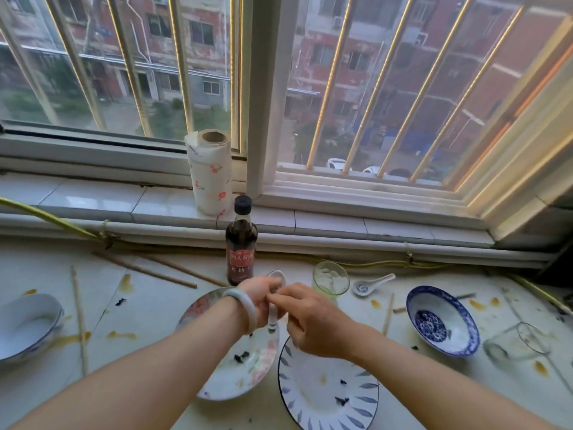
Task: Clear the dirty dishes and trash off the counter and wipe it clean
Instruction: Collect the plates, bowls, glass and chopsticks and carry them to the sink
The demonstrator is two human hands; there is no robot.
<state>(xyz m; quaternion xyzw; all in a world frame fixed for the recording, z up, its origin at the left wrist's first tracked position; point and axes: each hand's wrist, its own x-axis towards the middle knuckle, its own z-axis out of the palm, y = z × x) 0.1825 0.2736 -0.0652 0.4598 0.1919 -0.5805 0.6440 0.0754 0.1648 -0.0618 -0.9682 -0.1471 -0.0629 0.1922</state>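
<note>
So here we've got both hands meeting in the middle, just above the dishes. Our left hand (259,297), the one with the pale bangle (248,308), has its grip curled round a white spoon (278,277). Our right hand (313,321) has its grip pinching the same spoon from the other side. The spoon stands roughly upright, bowl end up, held over the flowered plate (229,380).

Just beside that plate on the right sits a striped plate (328,395), and both have dark scraps on them. Further right there's a blue bowl (441,321) and a glass on its side (516,341). Behind our hands are a dark sauce bottle (241,243), a greenish glass (330,280) standing upright, and a 2nd spoon (373,282) lying near it. A white bowl (28,324) sits far left.

Loose chopsticks (79,318) lie scattered around, and the surface (155,305) is all yellowish smears. A paper towel roll (210,175) stands on the window sill (93,197).
</note>
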